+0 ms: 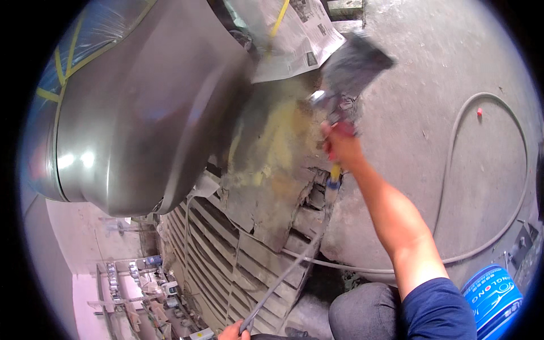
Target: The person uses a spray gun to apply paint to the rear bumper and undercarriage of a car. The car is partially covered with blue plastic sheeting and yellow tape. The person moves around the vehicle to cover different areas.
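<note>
My right hand (341,140) is wrapped round the handle of a paint spray gun (338,107), whose motion-blurred dark cup (358,63) tilts up and to the right. Facing the gun's nozzle on the left is a curved car body panel (139,107) in glossy grey; gun and panel are apart. A grey air hose (283,276) leads down from the yellow and blue fitting (334,175) under the gun. Low in the view, my left hand (233,331) is closed around this hose.
Plastic film (105,25) with yellow tape and newspaper sheets (306,42) cover areas beside the panel. A slatted floor grate (263,269) with worn paper over it lies below. Hose (450,153) loops across the floor at right, near a blue bucket (494,300). Cluttered shelves (130,283) stand lower left.
</note>
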A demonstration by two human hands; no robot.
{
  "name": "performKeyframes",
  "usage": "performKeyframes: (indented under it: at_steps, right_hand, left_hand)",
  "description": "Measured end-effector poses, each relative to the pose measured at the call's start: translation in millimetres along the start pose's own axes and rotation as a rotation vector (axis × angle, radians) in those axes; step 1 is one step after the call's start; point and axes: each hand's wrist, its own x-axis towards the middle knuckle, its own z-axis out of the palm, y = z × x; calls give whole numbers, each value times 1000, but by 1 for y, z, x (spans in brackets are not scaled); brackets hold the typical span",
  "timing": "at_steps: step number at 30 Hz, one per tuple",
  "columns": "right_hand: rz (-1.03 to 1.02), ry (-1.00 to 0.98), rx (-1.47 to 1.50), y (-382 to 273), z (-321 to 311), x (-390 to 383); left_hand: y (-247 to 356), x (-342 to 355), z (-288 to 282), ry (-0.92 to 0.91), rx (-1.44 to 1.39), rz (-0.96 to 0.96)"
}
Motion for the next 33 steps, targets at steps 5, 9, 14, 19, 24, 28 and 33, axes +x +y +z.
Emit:
performKeyframes:
  at_steps: [5, 9, 14, 19, 24, 28, 33]
  right_hand:
    - [-249, 187, 149, -51, -33, 20]
    - [-238, 93, -92, -48, -33, -7]
    - [72, -338, -269, -13, -23, -87]
    - [253, -414, -360, -42, -22, -93]
    - [-293, 33, -301, -91, -33, -38]
    - [-352, 140, -21, -122, -32, -22]
    - [-570, -111, -738, -89, -36, -54]
  left_hand:
    - [22, 19, 19, 246, -45, 201]
    - [18, 25, 16, 210, 5, 192]
    - [11, 23, 10, 225, 40, 198]
    - [15, 23, 12, 186, -11, 239]
    - [30, 28, 10, 197, -28, 198]
    - [37, 34, 14, 202, -66, 183]
    - [21, 33, 16, 228, -47, 174]
